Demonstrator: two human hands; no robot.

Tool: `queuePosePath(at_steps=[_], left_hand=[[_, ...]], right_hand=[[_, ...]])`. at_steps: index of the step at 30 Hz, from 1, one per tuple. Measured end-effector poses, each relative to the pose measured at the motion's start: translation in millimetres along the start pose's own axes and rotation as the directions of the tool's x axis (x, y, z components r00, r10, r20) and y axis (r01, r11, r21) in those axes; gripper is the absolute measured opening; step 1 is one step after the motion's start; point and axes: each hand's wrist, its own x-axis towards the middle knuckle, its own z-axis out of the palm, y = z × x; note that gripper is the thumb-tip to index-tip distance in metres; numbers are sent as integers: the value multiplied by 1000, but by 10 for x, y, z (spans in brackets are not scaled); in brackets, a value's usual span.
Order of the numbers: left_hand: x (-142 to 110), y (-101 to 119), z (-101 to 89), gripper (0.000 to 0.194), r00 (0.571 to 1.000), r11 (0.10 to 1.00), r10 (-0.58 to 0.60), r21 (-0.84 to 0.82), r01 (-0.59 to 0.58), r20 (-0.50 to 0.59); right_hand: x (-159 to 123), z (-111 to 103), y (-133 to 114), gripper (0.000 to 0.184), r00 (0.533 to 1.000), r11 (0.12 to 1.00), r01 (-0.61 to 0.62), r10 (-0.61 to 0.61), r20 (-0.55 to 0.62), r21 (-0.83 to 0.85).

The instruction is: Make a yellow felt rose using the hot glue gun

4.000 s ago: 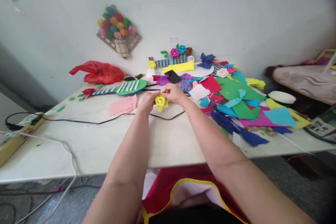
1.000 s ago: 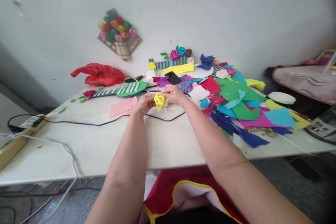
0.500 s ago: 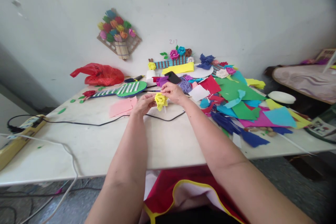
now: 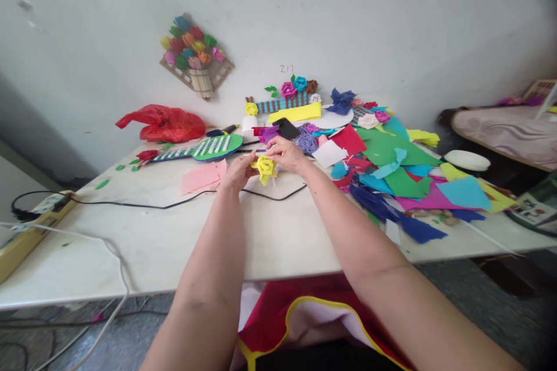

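Observation:
A small yellow foam rose is held above the white table, between both hands. My left hand pinches its left side with fingers closed. My right hand closes on its top and right side. A thin stick pokes out to the left from the fingers. A black cable runs across the table just under the hands. Pink foam sheets lie left of my left hand.
A heap of coloured foam scraps covers the right of the table. A green striped craft piece, a red plastic bag and finished foam roses sit at the back. A power strip lies at the left edge. A flower decoration hangs on the wall.
Both hands have stayed on the yellow rose and only shifted their fingers slightly around it. Nothing else on the table has moved.

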Motion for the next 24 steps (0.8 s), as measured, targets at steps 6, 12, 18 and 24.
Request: queuePosePath(at_steps=[6, 12, 18, 24], left_hand=[[38, -45, -12, 27, 1000, 998, -7, 63, 8, -12], [29, -14, -8, 38, 999, 992, 40, 123, -39, -6], [29, -8, -13, 44, 998, 987, 70, 143, -70, 2], [1, 26, 5, 40, 998, 989, 49, 143, -45, -26]], right_hand=[[-6, 12, 24, 14, 1000, 999, 7, -6, 26, -51], [-14, 0, 73, 16, 997, 998, 63, -64, 38, 16], [-14, -26, 82, 20, 997, 997, 60, -63, 53, 47], [-29, -74, 102, 19, 998, 1000, 4, -2, 63, -19]])
